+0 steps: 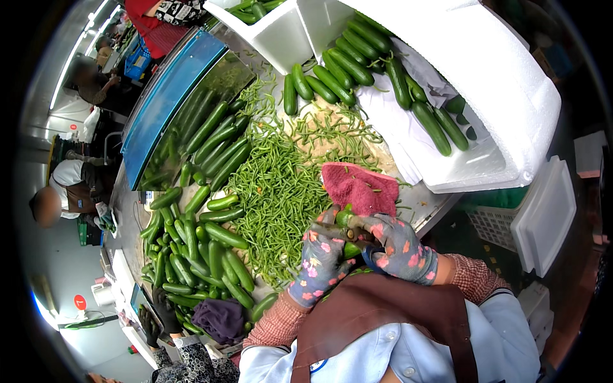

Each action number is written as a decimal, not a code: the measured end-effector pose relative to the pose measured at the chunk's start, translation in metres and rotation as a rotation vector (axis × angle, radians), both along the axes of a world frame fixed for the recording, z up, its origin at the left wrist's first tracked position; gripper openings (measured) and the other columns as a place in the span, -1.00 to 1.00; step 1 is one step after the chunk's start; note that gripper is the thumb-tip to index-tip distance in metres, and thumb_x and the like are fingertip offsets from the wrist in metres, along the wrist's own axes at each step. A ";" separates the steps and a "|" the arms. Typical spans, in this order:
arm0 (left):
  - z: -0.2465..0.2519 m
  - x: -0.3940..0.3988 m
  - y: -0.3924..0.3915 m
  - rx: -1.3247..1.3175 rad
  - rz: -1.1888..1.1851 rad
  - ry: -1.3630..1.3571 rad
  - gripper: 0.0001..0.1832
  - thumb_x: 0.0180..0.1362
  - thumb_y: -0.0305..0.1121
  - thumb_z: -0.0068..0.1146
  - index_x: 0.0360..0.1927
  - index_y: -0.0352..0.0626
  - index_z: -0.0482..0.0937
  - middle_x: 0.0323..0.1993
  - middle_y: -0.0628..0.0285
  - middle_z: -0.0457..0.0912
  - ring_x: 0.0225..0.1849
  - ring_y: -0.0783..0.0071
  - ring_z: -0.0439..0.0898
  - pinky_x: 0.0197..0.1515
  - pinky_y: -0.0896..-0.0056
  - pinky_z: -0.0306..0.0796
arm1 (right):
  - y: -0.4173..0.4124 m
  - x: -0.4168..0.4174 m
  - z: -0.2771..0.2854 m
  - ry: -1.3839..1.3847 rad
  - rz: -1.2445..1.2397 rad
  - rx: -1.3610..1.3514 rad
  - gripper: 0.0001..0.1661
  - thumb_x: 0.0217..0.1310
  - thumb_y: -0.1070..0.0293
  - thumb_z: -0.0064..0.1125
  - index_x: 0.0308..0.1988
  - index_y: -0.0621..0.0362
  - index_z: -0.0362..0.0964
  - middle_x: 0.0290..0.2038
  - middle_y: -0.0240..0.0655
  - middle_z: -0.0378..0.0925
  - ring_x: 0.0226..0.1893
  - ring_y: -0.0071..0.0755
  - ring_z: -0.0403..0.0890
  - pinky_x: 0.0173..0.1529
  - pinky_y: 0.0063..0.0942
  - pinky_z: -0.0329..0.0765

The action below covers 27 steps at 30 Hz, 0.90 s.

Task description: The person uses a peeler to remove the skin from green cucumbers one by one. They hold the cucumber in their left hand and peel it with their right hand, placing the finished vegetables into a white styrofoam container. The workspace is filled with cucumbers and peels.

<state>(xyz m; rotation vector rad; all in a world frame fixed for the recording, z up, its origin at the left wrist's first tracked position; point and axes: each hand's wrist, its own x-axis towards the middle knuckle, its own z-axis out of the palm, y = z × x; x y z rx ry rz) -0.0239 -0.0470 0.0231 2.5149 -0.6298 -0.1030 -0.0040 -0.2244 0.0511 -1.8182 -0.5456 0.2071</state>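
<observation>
In front of my apron both hands wear dark gloves printed with pink and orange flowers. My left hand (320, 261) grips a green cucumber (344, 218), much of which the fingers cover. My right hand (404, 249) is closed around what looks like scissors (350, 234), with a round pivot and a bit of blue handle showing. The scissors' blades lie across the cucumber and are partly hidden. Just beyond my fingers a crumpled pink cloth (361, 189) lies on the table. A wide heap of thin green trimmings (280, 191) spreads to its left.
A white foam box (479, 184) tipped on its side spills cucumbers (352, 67) at upper right. More cucumbers (191, 249) are piled left, below a blue-edged clear panel (175, 110). A purple cloth (219, 320) lies near a co-worker's gloved hands (158, 316). A white crate (493, 225) stands right.
</observation>
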 end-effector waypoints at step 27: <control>0.004 -0.003 -0.002 -0.040 0.057 0.132 -0.43 -0.48 -0.34 0.30 -0.24 -0.19 0.42 0.07 -0.08 0.13 0.05 -0.04 0.20 0.00 0.05 0.16 | -0.011 -0.011 -0.020 0.834 -0.033 0.800 -0.41 0.01 0.24 0.12 -0.01 0.27 0.13 -0.37 -0.36 0.35 -0.51 -0.61 0.41 -0.43 -0.71 0.37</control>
